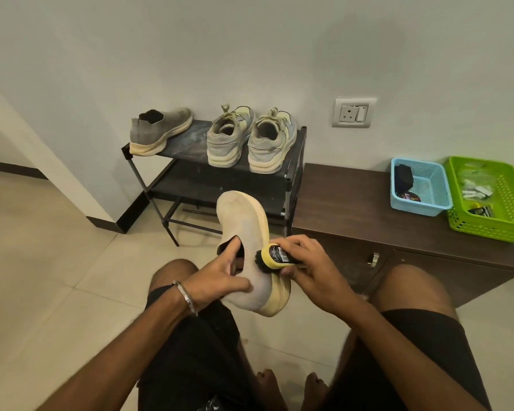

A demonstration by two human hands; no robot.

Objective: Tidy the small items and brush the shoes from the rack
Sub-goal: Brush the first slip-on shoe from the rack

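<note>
My left hand (pixel 220 280) grips a grey slip-on shoe (pixel 247 229) with a yellowed sole, fingers inside its opening, toe pointing away from me. My right hand (pixel 306 265) holds a yellow-backed shoe brush (pixel 275 256), its black bristles against the shoe's side near the heel. On the black shoe rack (pixel 291 161) stand the matching grey slip-on (pixel 161 132) at the left and a pair of grey lace-up sneakers (pixel 251 140) at the right.
A dark wooden cabinet (pixel 353 209) stands right of the rack. On it sit a blue basket (pixel 422 188) with a dark item and a tin, and a green basket (pixel 493 200) with small items. My knees frame the shoe above a tiled floor.
</note>
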